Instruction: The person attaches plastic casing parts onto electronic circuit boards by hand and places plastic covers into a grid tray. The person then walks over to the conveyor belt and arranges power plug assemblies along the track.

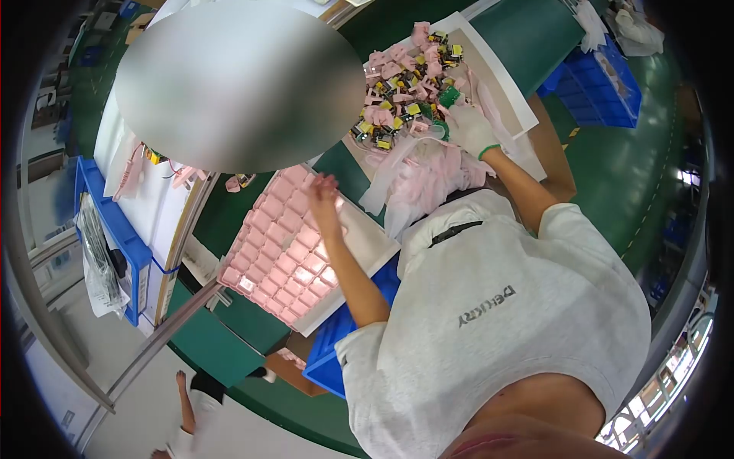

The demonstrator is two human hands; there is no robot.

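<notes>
My left hand (324, 193) is bare and a little blurred, raised over the right-hand side of a block of pink plastic housings (275, 256). Its fingers look loosely apart, and I see nothing held in them. The housings stand in close rows on a white board (367, 241). My right hand (468, 126) wears a white glove with green fingertips. Its fingers are spread at the right edge of a loose pile of small circuit assemblies with pink plastic parts (405, 88). Crumpled translucent pinkish strips (432, 180) lie between that pile and my body.
A large blurred oval hides the upper middle. Blue crates stand at the far right (600, 88), at the left (115, 237) and beside my left arm (329, 344). A metal rail (164, 340) crosses the lower left. Another person (200, 413) is beyond it.
</notes>
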